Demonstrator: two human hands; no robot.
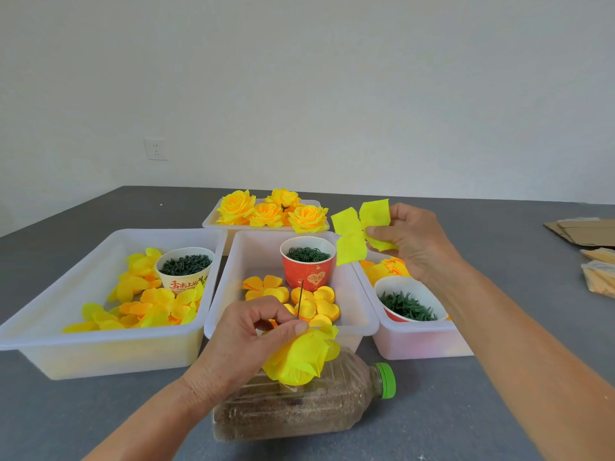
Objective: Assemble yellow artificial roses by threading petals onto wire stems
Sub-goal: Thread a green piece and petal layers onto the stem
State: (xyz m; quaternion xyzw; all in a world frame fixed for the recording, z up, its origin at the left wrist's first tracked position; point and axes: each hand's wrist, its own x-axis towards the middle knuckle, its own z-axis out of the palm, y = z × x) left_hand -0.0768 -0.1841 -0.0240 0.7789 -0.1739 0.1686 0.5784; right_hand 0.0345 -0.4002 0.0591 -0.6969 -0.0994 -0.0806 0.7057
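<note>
1. The left hand (248, 337) is curled, thumb and forefinger pinching a thin dark wire stem (300, 299) that stands nearly upright from the pinch; the other fingers wrap over a partly built yellow fabric rose head (299, 357) hanging below the hand.
2. That rose head sits just above a clear plastic bottle filled with brownish grains and capped in green (299, 404), which lies on its side on the grey surface (100, 420), just in front of the middle translucent white plastic tray (362, 314).
3. The right hand (412, 241) is raised behind and to the right of the middle tray, fingers bent, thumb and fingertips pinching a flat bright-yellow four-lobed fabric petal piece (356, 227); the lobes fan out to the left of the hand.
4. Inside the middle tray stand a red paper cup of dark green rings (307, 264) and stacked cupped yellow-orange petals (316, 304); the wire stem's tip shows in front of the cup.
5. Left of the middle tray, a larger white tray (50, 324) holds loose yellow petals and a cream paper cup of green parts (184, 267).
6. Right of it, a third tray (419, 341) holds a cup of green leaf-like pieces (409, 304).
7. Behind the middle tray, a tray carries finished yellow roses (269, 211).
</note>
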